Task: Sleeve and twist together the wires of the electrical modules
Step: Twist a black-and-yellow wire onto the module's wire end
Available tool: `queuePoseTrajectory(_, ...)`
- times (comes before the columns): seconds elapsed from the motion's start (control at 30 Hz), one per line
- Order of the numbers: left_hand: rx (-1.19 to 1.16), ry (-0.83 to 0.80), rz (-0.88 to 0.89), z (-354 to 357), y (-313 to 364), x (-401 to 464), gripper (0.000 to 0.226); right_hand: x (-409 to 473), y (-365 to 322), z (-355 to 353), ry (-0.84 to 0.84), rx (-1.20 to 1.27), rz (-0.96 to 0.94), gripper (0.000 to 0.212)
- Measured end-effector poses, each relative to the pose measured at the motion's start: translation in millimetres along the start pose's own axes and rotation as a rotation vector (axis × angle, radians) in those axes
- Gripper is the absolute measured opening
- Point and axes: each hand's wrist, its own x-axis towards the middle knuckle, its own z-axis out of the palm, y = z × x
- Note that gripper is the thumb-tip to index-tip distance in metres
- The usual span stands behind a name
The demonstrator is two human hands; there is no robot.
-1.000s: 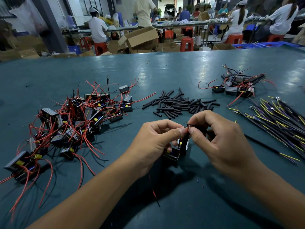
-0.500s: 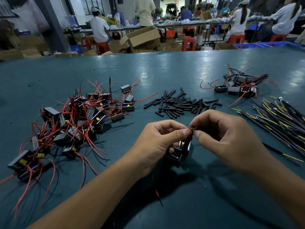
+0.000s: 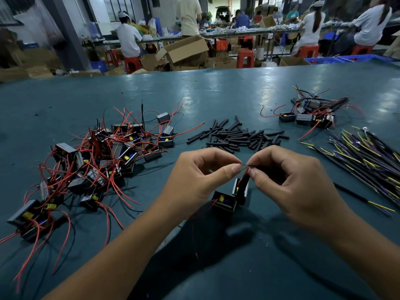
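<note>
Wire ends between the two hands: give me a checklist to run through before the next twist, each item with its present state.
1. Left hand pinches a wire end between thumb and forefinger: ok.
2. Right hand pinches the ends from the other side: ok.
3. Bare strands meet between the fingertips: ok.
4. Strands already wound tight: cannot tell, too small.
5. Sleeve already on the wire: cannot tell; loose black sleeves lie in a pile beyond the hands.
6. The two modules sit below the hands on the table, red wire running up to the pinch: ok.
</note>
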Motion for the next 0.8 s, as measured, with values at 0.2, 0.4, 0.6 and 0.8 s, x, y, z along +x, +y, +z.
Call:
queuePoseTrajectory(0.2, 0.158, -0.096, 0.093, -2.5, 2.4, 0.0, 0.018, -0.8, -1.7, 2.0, 0.013, 0.002, -0.017, 0.005)
queuePoseTrajectory(0.4, -0.082, -0.167, -0.014, 5.7, -2.3, 0.4, 0.021, 0.6, -0.4, 1.1, 0.028, 0.015, -0.008, 0.016)
queuePoseTrajectory(0.6, -0.111, -0.199, -0.060, 5.8, -2.9, -0.5, 0.016, 1.9, -2.9, -4.6, -0.034, 0.151, 0.074, 0.004)
queuePoseTrajectory(0.8, -0.093, -0.163, -0.105, 7.4, -4.9, -0.6, 0.016, 6.3, -6.5, -10.7, -0.091, 0.223, 0.149, 0.009)
